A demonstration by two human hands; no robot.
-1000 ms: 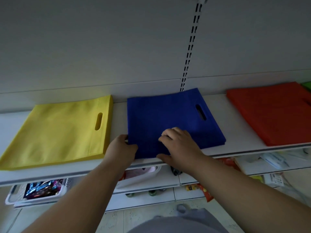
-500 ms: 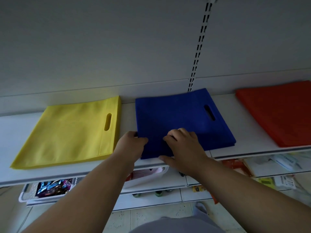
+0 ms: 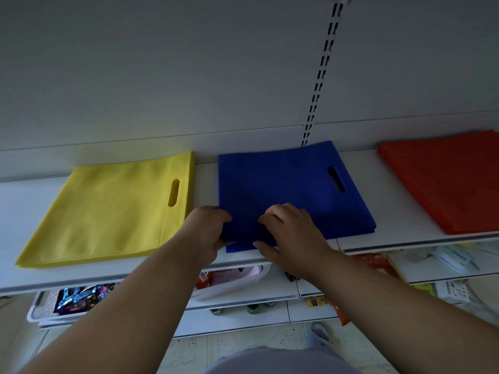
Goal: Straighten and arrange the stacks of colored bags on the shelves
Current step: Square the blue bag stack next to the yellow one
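The left hand (image 3: 209, 232) grasps the near left corner of the blue bag stack (image 3: 291, 190), with its fingers curled over the edge. The right hand (image 3: 290, 233) lies on top of the same stack near its front edge, fingers bent and pressing down, thumb at the front edge. The blue stack lies in the middle of the white shelf (image 3: 24, 211), and its near left corner reaches almost to the shelf's front edge. The yellow bag stack (image 3: 113, 211) lies to its left, just beside it. The red bag stack (image 3: 448, 182) lies to the right, apart from it, at the right end of the shelf.
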